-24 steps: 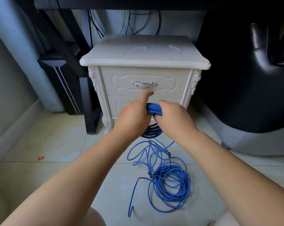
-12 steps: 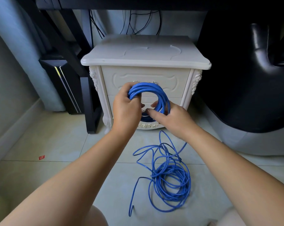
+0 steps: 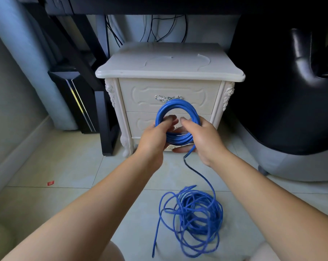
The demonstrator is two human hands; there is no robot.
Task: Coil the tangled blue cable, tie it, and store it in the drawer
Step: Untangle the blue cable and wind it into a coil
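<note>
— Which handle can't you see?
— The one on the lower drawer [image 3: 138, 122]. The blue coil [image 3: 177, 108], the left grip [image 3: 153, 138] and the right grip [image 3: 202, 138] are in front of it. The coil's top also crosses part of the upper handle [image 3: 159, 97].
— And the coil itself?
— Its lower sides pass under the fingers, and both palms face away.
— The free end [image 3: 153, 256] on the floor [image 3: 46, 213]?
— Too small to tell whether it has a plug. The red scrap [image 3: 50, 183] is unreadable.
— Anything cut off?
— The black chair [image 3: 282, 91] by the right edge, and the forearms [image 3: 84, 213] at the bottom.
</note>
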